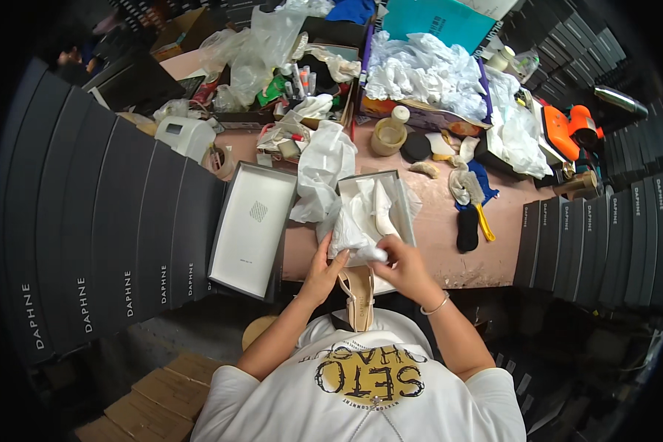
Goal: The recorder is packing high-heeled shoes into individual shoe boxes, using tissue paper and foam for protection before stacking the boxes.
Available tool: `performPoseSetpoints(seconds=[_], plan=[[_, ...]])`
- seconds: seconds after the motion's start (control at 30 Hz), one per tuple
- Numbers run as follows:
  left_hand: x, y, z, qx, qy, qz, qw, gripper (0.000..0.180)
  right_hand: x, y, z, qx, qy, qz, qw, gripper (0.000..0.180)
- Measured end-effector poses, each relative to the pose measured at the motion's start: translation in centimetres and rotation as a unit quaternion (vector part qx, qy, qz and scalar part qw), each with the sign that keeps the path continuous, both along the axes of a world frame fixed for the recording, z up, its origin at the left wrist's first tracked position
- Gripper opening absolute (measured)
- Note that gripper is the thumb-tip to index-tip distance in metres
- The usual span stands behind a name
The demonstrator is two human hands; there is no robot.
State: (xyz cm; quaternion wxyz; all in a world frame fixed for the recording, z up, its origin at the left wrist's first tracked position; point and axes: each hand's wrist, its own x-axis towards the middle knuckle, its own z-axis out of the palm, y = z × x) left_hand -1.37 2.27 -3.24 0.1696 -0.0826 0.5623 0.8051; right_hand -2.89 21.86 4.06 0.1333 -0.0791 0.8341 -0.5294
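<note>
In front of my chest a shoe box [409, 221] lies open on the table, lined with white tissue paper [355, 221]. A cream shoe [381, 210] shows in part among the tissue. My left hand [322, 272] is closed on the tissue at the box's near left corner, its thumb on top. Between the fingers of my right hand [407, 271] is a small wad of white paper [371, 254], slightly blurred. Just below both hands, a beige strappy sandal [359, 298] points toward the box, its insole facing up; what supports it is hidden.
A box lid [249, 228] lies inside-up to the left. Dark shoe boxes stand stacked at left [125, 214] and right [597, 243]. Farther back are a jar [388, 136], a bin of crumpled paper [427, 77], a yellow-handled brush [483, 221] and an orange tool [560, 132].
</note>
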Motion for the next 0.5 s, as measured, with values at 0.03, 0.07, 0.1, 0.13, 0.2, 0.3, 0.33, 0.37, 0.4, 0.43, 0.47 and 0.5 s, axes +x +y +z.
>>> performPoseSetpoints(seconds=[0.03, 0.07, 0.1, 0.13, 0.2, 0.3, 0.33, 0.37, 0.4, 0.43, 0.47, 0.5], plan=[[-0.3, 0.2, 0.8, 0.01, 0.014, -0.038, 0.999, 0.066, 0.7, -0.9, 0.5, 0.086, 0.075, 0.001, 0.993, 0.026], [-0.6, 0.5, 0.7, -0.003, 0.023, -0.051, 0.998, 0.066, 1.1, -2.0, 0.8, 0.171, 0.148, 0.003, 0.974, 0.025], [-0.7, 0.9, 0.5, -0.015, 0.032, -0.062, 0.997, 0.066, 1.4, -3.1, -0.7, 0.235, 0.202, -0.008, 0.951, 0.024], [-1.0, 1.2, 0.4, -0.027, 0.043, -0.074, 0.996, 0.066, 1.3, -3.5, -1.0, 0.247, 0.202, -0.009, 0.948, 0.023], [-1.5, 1.0, 0.8, -0.014, 0.043, -0.097, 0.994, 0.066, 1.3, -3.8, -1.1, 0.27, 0.203, -0.01, 0.941, 0.022], [-1.3, 0.3, 0.4, -0.018, 0.067, -0.117, 0.991, 0.066, 2.7, -3.0, -1.6, 0.265, 0.22, 0.045, 0.938, 0.023], [-1.3, 0.4, 0.4, -0.007, 0.06, -0.125, 0.99, 0.066, 3.0, -2.7, -1.4, 0.267, 0.242, 0.063, 0.931, 0.025], [-1.3, 0.6, 0.7, 0.003, 0.053, -0.132, 0.99, 0.066, 2.4, -2.6, -1.3, 0.26, 0.258, 0.02, 0.93, 0.034], [-1.3, 0.9, 0.9, 0.014, 0.046, -0.138, 0.989, 0.066, 1.7, -2.7, -0.9, 0.253, 0.257, -0.032, 0.932, 0.035], [-1.5, 0.9, 1.5, -0.001, 0.046, -0.14, 0.989, 0.066, 0.9, -3.0, -0.6, 0.241, 0.259, -0.08, 0.932, 0.036], [-1.5, 0.9, 1.8, 0.003, 0.055, -0.146, 0.988, 0.067, 0.3, -3.1, -0.4, 0.228, 0.26, -0.128, 0.929, 0.038], [-1.5, 0.9, 2.0, 0.007, 0.064, -0.151, 0.986, 0.069, 0.0, -2.9, -0.1, 0.19, 0.274, -0.177, 0.926, 0.045]])
